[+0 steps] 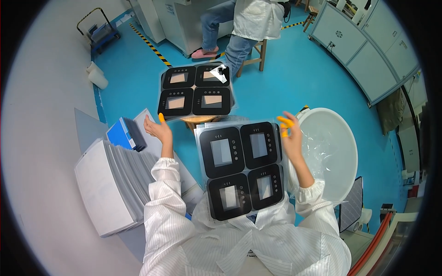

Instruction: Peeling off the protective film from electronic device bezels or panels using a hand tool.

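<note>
On my lap lies a stack of clear plastic sheets (pixel 246 170), each printed with several black rounded panels around see-through windows. My right hand (pixel 293 140), with yellow finger cots, hovers by the stack's upper right edge; its fingers are apart and it seems to hold nothing. A second stack of the same printed sheets (pixel 194 88) rests on a wooden stool (pixel 197 119) ahead of me. At that stack's near left corner is my left hand (pixel 159 131), open, a yellow cot on one finger. A small white piece with a black part (pixel 220 73) sits on the far right panel.
To my left stands a tall pile of white sheets (pixel 115 184), a blue box (pixel 125 134) behind it. A large white round tub (pixel 332 152) with clear film inside is at my right. Beyond the stool a person (pixel 253 20) sits. A cart (pixel 99 34) stands far left.
</note>
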The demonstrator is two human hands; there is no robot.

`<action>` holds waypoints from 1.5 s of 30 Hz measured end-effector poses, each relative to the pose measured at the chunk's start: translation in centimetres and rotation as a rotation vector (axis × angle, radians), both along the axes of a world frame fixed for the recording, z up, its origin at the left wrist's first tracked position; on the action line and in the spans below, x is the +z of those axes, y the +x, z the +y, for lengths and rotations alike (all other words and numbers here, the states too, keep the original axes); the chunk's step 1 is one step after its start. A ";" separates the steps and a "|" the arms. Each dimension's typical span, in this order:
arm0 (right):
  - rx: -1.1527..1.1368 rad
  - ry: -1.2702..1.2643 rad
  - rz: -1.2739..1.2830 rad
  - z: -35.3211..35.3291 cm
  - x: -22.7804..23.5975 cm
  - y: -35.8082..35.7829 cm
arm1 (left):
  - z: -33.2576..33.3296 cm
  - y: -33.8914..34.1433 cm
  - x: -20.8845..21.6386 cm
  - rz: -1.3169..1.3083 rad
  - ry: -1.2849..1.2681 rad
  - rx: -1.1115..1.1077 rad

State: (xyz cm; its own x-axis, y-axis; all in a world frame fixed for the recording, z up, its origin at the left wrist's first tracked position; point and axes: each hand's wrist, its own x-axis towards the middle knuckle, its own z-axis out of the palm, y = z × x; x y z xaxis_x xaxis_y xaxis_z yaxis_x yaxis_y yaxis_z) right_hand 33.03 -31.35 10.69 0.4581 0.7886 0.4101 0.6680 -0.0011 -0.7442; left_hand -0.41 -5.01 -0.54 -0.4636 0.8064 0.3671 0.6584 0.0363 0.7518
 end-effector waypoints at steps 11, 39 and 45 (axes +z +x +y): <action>0.471 -0.088 -0.262 8.3 0.7 -8.7 | -11.8 4.2 5.6 -0.743 -0.304 -0.775; 0.413 0.330 -0.307 9.7 1.2 -13.3 | -16.0 5.4 10.7 -0.522 -0.015 -0.735; 0.583 0.323 -0.205 9.1 1.6 -13.2 | -15.3 5.6 12.1 -0.877 -0.147 -0.802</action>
State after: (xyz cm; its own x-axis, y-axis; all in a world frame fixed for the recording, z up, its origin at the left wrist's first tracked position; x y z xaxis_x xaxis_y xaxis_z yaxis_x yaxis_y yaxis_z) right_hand 19.87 -22.29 12.26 -0.1144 0.7063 0.6986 0.6193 0.6006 -0.5058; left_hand 5.15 -20.32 11.55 0.1446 0.9878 0.0574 -0.2026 -0.0272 0.9789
